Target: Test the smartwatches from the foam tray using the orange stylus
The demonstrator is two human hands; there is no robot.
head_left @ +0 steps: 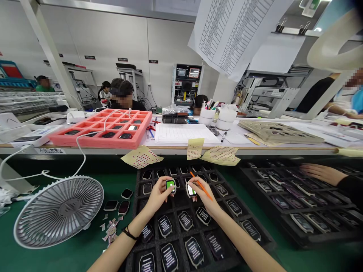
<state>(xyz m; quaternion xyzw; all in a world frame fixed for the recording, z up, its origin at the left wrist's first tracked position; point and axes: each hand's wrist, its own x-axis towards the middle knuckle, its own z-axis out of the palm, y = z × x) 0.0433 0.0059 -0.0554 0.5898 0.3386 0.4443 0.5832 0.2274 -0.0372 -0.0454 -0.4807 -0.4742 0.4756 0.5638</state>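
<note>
My left hand (159, 194) grips a smartwatch case (170, 185) whose lit screen shows green. Close on its right, my right hand (203, 192) holds a second watch case (191, 189) with a white and green screen, and an orange stick (202, 186) lies across that hand. Both hands are above a black foam tray (177, 235) of watch cases in compartments. Several watches in the nearer rows, such as one watch (169, 257), show lines of white text; those in the far rows have dark screens.
A grey fan (61, 211) stands at left, beside loose watches (110, 205) and small paper scraps (111, 231). On the shelf sit a pink foam tray (138, 140) and a paper sheet (184, 133). At right, another person's hand (323, 173) reaches over a second black tray (286, 230).
</note>
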